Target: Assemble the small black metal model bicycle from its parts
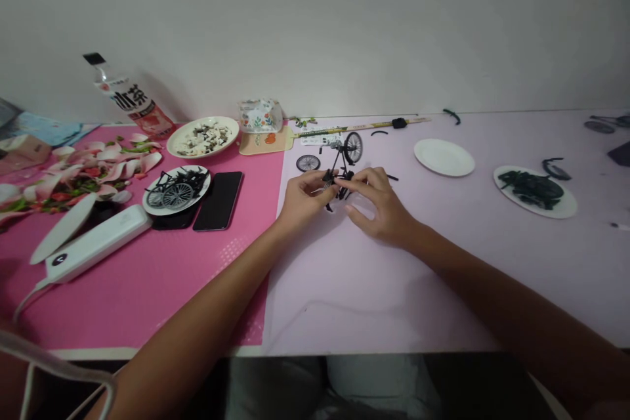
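Observation:
Both hands meet at a small black model bicycle [339, 159] with one spoked wheel [353, 147] fitted at its far end. My left hand [308, 200] is closed on the near end of the frame, thumb and fingers pinching it. My right hand [378, 203] touches the same end from the right, forefinger stretched to the frame and thumb held apart; whether it grips a small part is too fine to make out. A loose spoked wheel [308, 163] lies flat just beyond my left hand. A thin black strip [392, 178] lies beside my right fingers.
Left, on pink: a plate of black bicycle parts [177, 193], a phone [218, 201], a white charging device [98, 246], a bowl of small pieces [203, 138] and a drink bottle [132, 102]. Right: a white plate [444, 158] and a plate of dark parts [534, 191]. A wall stands behind.

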`<action>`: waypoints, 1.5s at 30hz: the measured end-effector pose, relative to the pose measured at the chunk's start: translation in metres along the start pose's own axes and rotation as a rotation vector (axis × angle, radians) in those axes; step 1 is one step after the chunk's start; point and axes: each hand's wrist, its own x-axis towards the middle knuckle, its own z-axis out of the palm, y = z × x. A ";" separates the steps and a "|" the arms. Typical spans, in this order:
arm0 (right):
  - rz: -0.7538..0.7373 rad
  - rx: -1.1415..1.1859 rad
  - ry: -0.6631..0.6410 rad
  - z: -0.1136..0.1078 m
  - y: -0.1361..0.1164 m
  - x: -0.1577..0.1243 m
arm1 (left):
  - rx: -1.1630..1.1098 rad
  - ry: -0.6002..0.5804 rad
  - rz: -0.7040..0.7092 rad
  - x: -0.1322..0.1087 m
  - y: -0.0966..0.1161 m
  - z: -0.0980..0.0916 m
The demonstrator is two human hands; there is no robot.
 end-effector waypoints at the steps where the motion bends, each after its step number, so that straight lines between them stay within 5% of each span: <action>1: 0.002 0.011 -0.007 0.000 -0.001 0.000 | 0.004 0.007 0.003 0.000 -0.002 0.000; 12: -0.011 -0.020 0.092 -0.006 0.004 0.006 | 0.150 0.052 0.150 -0.002 -0.003 0.002; 17: 0.136 -0.296 0.221 -0.019 0.048 0.007 | 0.159 0.134 0.120 -0.001 -0.005 0.002; 22: 0.322 -0.515 0.146 -0.026 0.106 -0.009 | 0.173 0.162 0.110 0.001 -0.011 0.002; 26: 0.315 -0.522 0.125 -0.025 0.121 -0.015 | 0.166 0.180 0.108 -0.002 -0.012 0.005; 32: 0.375 -0.399 0.187 -0.025 0.084 -0.001 | 0.181 0.211 0.084 -0.006 -0.012 0.010; 39: 0.046 -0.142 0.315 -0.013 0.019 0.010 | 0.205 0.202 0.093 -0.008 -0.009 0.011; 45: -0.032 -0.112 0.293 -0.004 0.002 0.007 | 0.210 0.192 0.067 -0.009 -0.009 0.012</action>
